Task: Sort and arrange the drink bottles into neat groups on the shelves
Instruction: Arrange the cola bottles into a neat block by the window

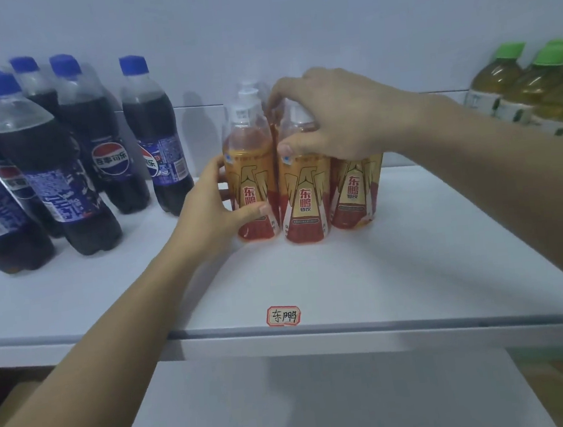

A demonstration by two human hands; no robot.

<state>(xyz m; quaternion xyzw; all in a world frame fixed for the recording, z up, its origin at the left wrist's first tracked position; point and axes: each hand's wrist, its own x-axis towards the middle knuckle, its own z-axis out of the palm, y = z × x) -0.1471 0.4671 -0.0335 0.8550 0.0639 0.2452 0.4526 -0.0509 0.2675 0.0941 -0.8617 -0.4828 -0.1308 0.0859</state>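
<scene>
Several small orange-and-gold energy drink bottles stand bunched together mid-shelf. My left hand wraps around the front left bottle low on its label. My right hand reaches over from the right and clasps the neck and shoulder of the middle front bottle, its fingers also touching the bottles behind. A third front bottle stands at the right, half hidden under my right wrist. More of the same bottles stand behind, mostly hidden.
Dark cola bottles with blue caps crowd the shelf's left. Green-capped tea bottles stand at the far right. A red-bordered handwritten label sticks to the white shelf's front edge. A lower shelf lies below.
</scene>
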